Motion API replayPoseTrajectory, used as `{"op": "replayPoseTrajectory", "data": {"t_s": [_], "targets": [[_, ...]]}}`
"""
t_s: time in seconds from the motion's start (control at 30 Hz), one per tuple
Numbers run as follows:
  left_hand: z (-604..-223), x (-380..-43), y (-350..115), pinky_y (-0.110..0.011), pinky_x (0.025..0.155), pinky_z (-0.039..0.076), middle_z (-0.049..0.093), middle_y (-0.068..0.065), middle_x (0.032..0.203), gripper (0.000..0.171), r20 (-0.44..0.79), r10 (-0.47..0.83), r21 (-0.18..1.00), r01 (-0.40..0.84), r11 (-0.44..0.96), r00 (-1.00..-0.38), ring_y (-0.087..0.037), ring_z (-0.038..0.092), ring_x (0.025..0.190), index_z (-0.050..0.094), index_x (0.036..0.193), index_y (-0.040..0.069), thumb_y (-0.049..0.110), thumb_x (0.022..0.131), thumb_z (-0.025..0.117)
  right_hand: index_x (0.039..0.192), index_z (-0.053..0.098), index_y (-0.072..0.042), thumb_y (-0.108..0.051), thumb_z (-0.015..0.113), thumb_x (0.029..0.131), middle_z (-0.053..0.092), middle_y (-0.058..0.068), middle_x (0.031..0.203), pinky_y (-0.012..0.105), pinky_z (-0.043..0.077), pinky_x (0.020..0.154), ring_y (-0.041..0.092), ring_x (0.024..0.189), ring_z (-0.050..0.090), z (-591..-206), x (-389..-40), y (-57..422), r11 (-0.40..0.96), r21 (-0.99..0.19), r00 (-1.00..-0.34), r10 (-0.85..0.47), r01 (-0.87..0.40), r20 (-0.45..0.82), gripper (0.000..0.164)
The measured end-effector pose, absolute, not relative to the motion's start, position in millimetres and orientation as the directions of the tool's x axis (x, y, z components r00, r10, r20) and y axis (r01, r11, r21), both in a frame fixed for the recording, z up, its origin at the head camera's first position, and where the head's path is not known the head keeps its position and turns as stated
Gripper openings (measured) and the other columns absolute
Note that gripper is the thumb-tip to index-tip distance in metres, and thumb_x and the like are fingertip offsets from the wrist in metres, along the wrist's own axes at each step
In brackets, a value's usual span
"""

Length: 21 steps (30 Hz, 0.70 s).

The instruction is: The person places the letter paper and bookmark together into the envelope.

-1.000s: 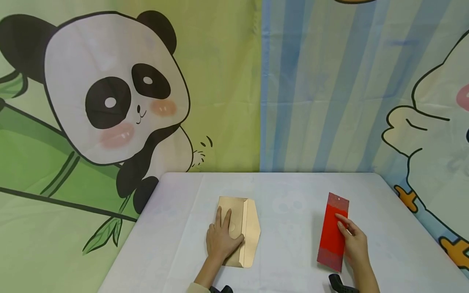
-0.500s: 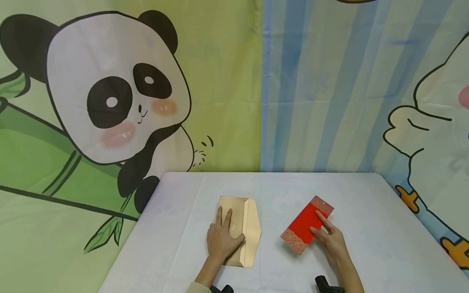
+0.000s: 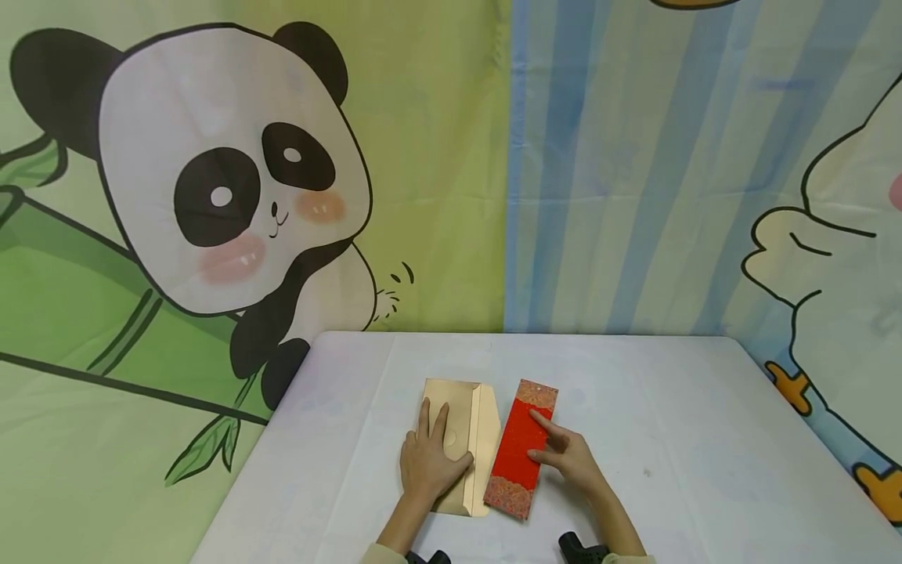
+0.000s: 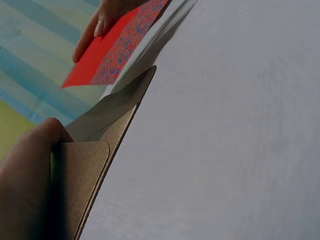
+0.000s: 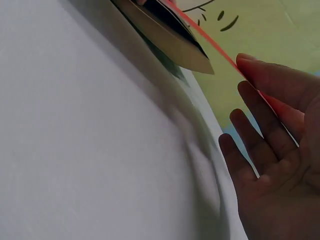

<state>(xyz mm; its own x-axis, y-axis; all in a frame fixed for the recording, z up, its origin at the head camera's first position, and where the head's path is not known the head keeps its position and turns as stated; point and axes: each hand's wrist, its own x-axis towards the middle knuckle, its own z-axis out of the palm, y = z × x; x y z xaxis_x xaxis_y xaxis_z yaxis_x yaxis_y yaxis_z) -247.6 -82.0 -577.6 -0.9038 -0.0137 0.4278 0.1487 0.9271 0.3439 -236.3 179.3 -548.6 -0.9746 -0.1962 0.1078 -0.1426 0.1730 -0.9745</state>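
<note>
A tan paper envelope (image 3: 460, 403) lies on the white table with its flap unfolded to the right. My left hand (image 3: 431, 468) rests on it with fingers spread, pressing it down, the thumb near the flap fold. In the left wrist view the thumb meets the edge of the envelope's opening (image 4: 82, 185). My right hand (image 3: 576, 468) pinches a red card (image 3: 517, 450) with patterned bands at both ends, between thumb and fingers. The card is held tilted beside the flap, its left edge close to it. From the right wrist, the card (image 5: 220, 47) shows nearly edge-on above the flap (image 5: 175, 47).
The white table (image 3: 676, 439) reaches to a printed curtain (image 3: 437, 196) with a panda at its back edge. Black wrist devices (image 3: 581, 548) sit at both wrists near the bottom of the head view.
My right hand has carried the red card leftward from the table's right side to beside the envelope flap, turning it on the way. My left hand and the envelope have stayed in place.
</note>
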Motion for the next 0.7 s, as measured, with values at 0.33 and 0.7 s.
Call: {"op": "replayPoseTrajectory", "data": {"t_s": [0.33,0.7], "targets": [[-578,-248,-83,-0.027,0.058,0.029,0.021,-0.006,0.151,0.086,0.451,-0.001,0.318,0.159,0.935,-0.893,-0.016,0.032,0.061,0.042,0.14,0.025,0.055,0.061,0.06,0.135,0.048,-0.008,-0.01,0.073,0.076,0.047,0.016,0.134,0.055,0.021,0.103,0.035,0.127,0.036,-544,-237,150,0.195,-0.964,-0.953,-0.275,-0.183,0.125,0.064],[-579,-248,-82,-0.028,0.06,0.031,0.019,-0.006,0.152,0.087,0.414,-0.013,0.331,0.137,0.933,-0.91,-0.018,0.034,0.063,0.041,0.141,0.026,0.057,0.062,0.06,0.133,0.053,-0.016,-0.017,0.076,0.074,0.051,0.009,0.132,0.061,0.019,0.1,0.038,0.128,0.034,-558,-250,144,0.3,-0.914,-0.931,-0.321,-0.272,0.172,0.063]]}}
